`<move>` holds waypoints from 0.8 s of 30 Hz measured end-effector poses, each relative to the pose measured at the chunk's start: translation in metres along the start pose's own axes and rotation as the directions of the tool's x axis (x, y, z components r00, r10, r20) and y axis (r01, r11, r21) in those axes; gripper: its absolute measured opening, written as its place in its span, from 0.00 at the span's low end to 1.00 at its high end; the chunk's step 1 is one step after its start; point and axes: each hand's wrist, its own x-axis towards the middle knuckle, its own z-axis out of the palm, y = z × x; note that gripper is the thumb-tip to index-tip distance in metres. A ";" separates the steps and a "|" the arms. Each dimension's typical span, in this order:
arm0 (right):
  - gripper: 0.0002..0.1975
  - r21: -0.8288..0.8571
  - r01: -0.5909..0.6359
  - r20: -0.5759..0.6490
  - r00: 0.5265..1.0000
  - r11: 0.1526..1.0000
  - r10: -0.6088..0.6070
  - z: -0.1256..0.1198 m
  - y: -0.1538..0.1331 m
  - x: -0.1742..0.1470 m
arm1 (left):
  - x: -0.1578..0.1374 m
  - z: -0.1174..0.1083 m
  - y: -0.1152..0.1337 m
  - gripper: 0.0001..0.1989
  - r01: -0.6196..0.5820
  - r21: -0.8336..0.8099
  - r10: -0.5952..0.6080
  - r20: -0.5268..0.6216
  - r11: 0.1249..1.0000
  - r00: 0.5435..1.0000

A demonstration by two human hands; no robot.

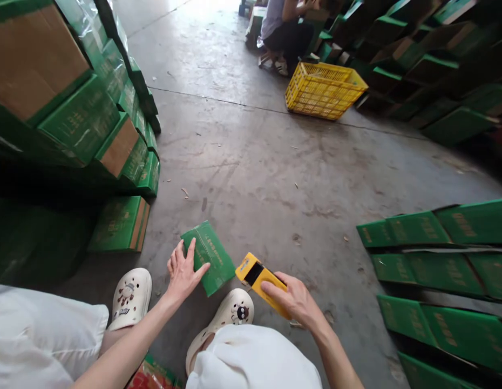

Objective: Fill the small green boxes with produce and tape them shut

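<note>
Your left hand (185, 273) is over the left part of a rectangular green cardboard box with gold lettering (214, 265), which sits at eleven o'clock from the toe of your right cream clog (229, 313). That hand's fingers are spread apart, the index pointing to twelve and the thumb to two; most of the box extends from them toward three and four. Whether the fingertips press or barely graze it, I cannot tell. Your right hand (291, 297) is clamped on a yellow handheld device with a black panel (256, 273), thumb on top, its front end aimed at ten, just beside the box's right corner. At one o'clock, farther off, stands a yellow plastic crate (321, 92).
</note>
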 end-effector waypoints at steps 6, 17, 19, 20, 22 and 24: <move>0.21 0.037 0.023 0.037 0.999 0.999 -0.025 0.014 -0.024 0.004 | 0.077 -0.016 -0.017 0.39 -0.003 -0.236 0.025 0.090 0.972 0.996; 0.28 0.246 -0.035 0.093 0.996 0.969 0.013 0.028 -0.018 0.027 | 0.151 -0.024 -0.025 0.34 0.111 -0.525 0.236 0.549 0.844 0.801; 0.27 0.268 -0.017 0.128 0.992 0.963 -0.018 0.033 -0.025 0.031 | 0.162 -0.016 -0.002 0.29 0.054 -0.549 0.302 0.537 0.834 0.788; 0.27 0.271 -0.010 0.140 0.990 0.962 -0.030 0.035 -0.027 0.032 | 0.167 -0.011 0.011 0.27 0.027 -0.557 0.325 0.522 0.830 0.789; 0.27 0.273 -0.009 0.155 0.987 0.962 -0.035 0.036 -0.028 0.032 | 0.171 -0.006 0.035 0.25 -0.029 -0.575 0.334 0.434 0.818 0.836; 0.27 0.281 -0.024 0.165 0.986 0.959 -0.023 0.035 -0.024 0.031 | 0.162 -0.006 0.049 0.23 -0.060 -0.611 0.285 0.278 0.789 0.917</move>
